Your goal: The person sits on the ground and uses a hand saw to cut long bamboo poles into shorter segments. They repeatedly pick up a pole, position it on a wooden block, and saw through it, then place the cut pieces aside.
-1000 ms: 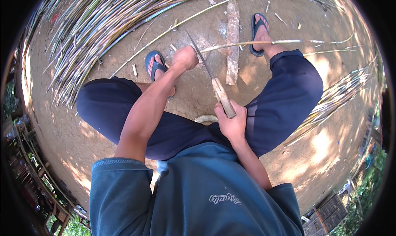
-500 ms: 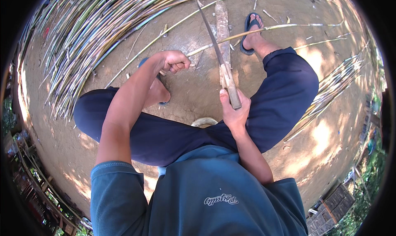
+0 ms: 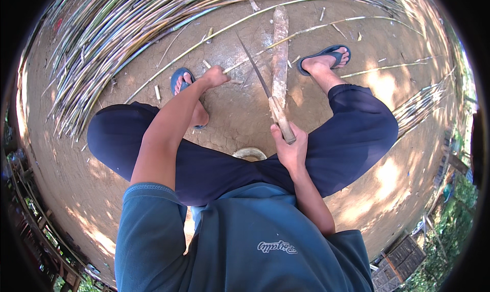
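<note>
Left hand [image 3: 214, 77] lower (gripping cane [image 3: 306, 32])

Bright daylight, dappled: sun patches w/ soft leaf shadows across the dirt ground [image 3: 240, 113], hottest glare at right & lower left. Centre sharp, no motion blur. Heavy fisheye bend, bamboo strips [image 3: 127, 31] curve round the rim; corners vignette to black, edges smear.
</note>
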The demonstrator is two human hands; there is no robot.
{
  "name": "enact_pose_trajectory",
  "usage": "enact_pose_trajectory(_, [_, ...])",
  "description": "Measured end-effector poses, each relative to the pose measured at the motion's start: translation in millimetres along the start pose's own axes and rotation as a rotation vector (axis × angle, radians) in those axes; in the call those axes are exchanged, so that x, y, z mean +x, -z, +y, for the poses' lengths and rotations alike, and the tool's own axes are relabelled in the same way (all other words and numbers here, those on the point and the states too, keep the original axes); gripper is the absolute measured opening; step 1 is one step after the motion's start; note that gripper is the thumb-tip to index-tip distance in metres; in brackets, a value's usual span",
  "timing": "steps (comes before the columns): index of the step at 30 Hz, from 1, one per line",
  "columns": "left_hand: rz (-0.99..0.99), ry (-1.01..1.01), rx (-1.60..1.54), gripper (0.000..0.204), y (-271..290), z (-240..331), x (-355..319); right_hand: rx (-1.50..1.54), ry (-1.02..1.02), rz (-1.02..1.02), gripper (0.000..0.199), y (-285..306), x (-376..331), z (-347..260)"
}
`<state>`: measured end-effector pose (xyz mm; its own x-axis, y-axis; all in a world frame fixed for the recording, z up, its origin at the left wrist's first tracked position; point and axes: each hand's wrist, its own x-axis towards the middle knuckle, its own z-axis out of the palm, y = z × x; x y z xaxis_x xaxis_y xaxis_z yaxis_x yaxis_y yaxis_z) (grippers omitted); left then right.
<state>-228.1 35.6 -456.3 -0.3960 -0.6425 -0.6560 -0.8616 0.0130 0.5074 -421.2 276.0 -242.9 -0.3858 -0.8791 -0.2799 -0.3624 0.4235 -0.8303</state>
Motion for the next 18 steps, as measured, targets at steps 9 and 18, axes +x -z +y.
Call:
enact_pose_trajectory(9, [0.075,0.091,0.090,0.043,4.4,-46.6,-10.0,-0.051,-0.076,-0.180,0.023,-14.0,-8.8,-17.3])
enact_pose_trajectory(18, [0.134,0.064,0.127,0.043,2.3,-27.6,-12.7,-0.096,-0.060,-0.201,0.021,-20.0,-20.6,-17.8])
